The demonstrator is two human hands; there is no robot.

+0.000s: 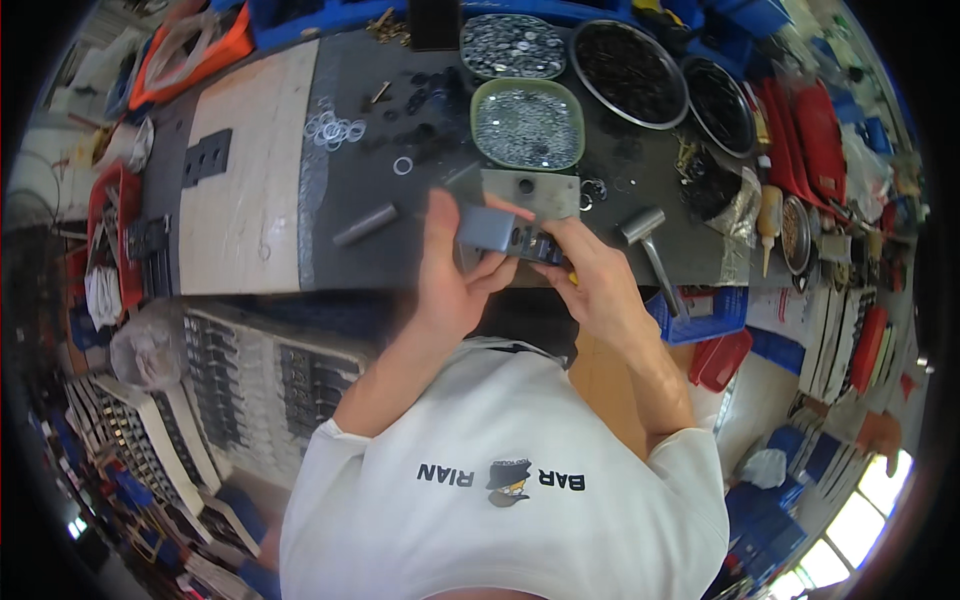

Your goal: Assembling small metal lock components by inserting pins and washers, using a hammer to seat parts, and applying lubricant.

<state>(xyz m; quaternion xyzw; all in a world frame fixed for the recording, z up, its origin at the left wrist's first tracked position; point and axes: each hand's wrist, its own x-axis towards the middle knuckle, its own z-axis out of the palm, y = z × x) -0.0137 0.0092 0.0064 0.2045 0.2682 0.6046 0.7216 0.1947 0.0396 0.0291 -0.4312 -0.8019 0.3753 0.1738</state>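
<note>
In front of my chest, at the bench edge, my left hand [452,272] supports a grey box-shaped metal housing [488,229], its fingers beneath and its thumb raised and blurred. My right hand [598,272] pinches the darker, slotted end [541,246] of this piece. A bit of yellow shows under the right fingers; what it belongs to is hidden. Just beyond the hands lies a flat metal plate [555,195] with a dark hole. A hammer [648,240] rests right of my right hand. Left of my left hand lies a metal cylinder [366,224].
Behind the plate stands a green bowl [577,138] of small shiny parts, with another bowl [513,46] beyond. Round trays [628,72] of dark parts sit at the right. Washers [333,130] and a ring [402,166] lie left. A blue basket [712,318] is below the bench's right edge.
</note>
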